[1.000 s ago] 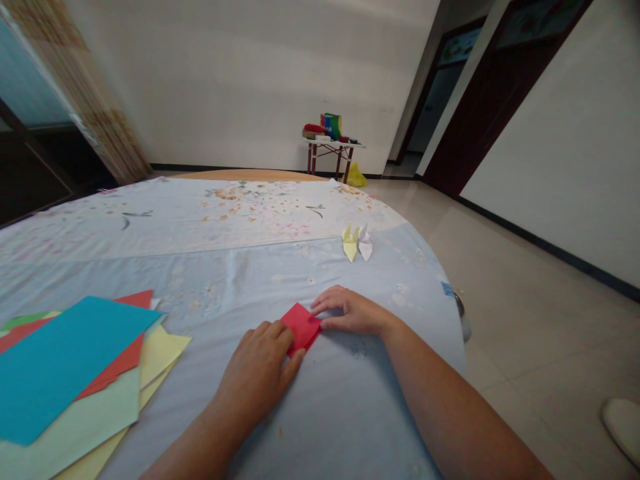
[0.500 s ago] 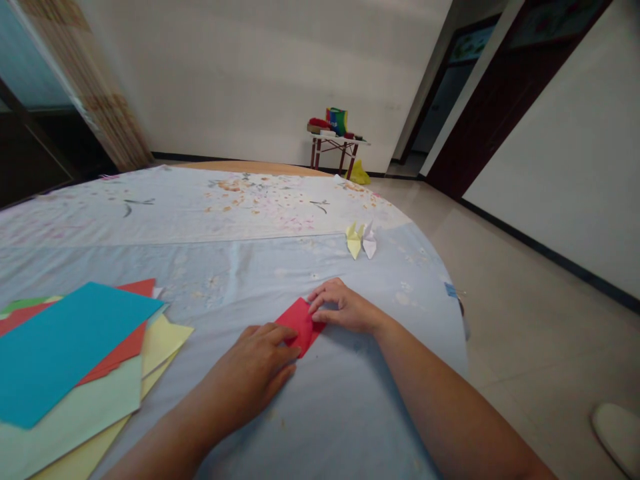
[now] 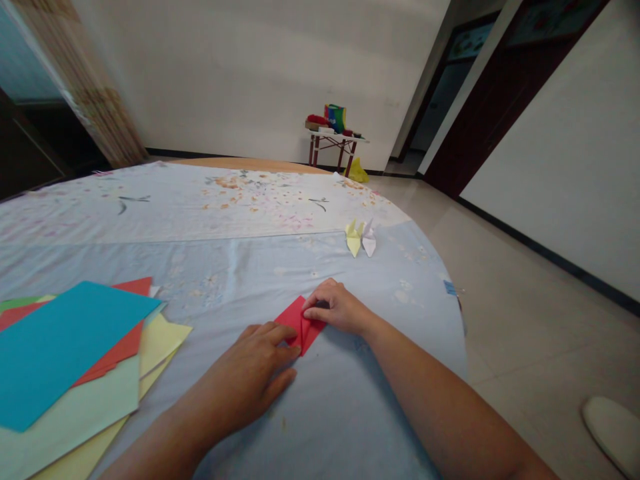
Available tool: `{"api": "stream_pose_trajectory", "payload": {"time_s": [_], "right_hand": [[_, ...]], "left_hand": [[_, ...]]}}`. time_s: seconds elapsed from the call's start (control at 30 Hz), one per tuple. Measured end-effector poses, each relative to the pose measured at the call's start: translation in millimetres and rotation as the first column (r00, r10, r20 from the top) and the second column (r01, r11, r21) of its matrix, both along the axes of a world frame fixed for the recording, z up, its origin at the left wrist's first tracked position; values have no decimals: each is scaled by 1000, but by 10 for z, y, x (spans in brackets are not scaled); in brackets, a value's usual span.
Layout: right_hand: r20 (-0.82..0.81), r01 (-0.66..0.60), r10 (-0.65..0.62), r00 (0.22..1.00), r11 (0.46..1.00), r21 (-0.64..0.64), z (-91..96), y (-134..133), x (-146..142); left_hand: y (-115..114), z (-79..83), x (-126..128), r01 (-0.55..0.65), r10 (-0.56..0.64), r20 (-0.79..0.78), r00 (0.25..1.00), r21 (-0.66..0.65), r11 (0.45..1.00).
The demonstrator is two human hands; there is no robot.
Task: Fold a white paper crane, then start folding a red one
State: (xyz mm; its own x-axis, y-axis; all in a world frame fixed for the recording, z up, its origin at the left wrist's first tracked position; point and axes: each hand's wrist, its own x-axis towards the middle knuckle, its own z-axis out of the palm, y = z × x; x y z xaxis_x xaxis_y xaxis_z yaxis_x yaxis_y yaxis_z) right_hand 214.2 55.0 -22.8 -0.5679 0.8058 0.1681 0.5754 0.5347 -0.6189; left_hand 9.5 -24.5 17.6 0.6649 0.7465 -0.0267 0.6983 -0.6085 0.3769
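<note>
A small folded sheet of red paper (image 3: 313,329) lies on the light-blue cloth in front of me, turned cornerwise, with one flap lifted near its middle. My right hand (image 3: 336,307) pinches that flap between thumb and fingertips at the paper's upper part. From the lower left, my left hand (image 3: 265,363) rests with stretched fingers on the paper's left side, pressing it down, its thumb apart on the cloth. Beyond the hands stand a yellow folded-paper figure (image 3: 354,239) and a white folded-paper figure (image 3: 369,239), side by side with pointed tips up.
Left of my hands lies a pile of coloured paper, with a blue sheet (image 3: 75,347) on top and a pale green sheet (image 3: 100,397) below. The round table's flowered cloth (image 3: 250,260) curves away at the right. A small side table (image 3: 335,137) stands by the wall.
My right fingers have shifted slightly left and now pinch the flap, which is raised towards the middle of the red paper. My left hand stays nearly where it was.
</note>
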Motion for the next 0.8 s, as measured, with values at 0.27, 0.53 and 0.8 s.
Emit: {"api": "stream_pose_trajectory", "payload": {"time_s": [0.27, 0.53, 0.8], "right_hand": [[41, 6, -7, 999, 999, 41, -27, 6, -32], [42, 2, -5, 999, 998, 61, -35, 4, -36], [31, 25, -26, 999, 998, 49, -34, 0, -39]], "left_hand": [[26, -4, -14, -3, 3, 42, 999, -18, 1000], [9, -21, 31, 16, -16, -34, 999, 24, 1000], [-30, 3, 67, 8, -5, -84, 996, 37, 999]]}}
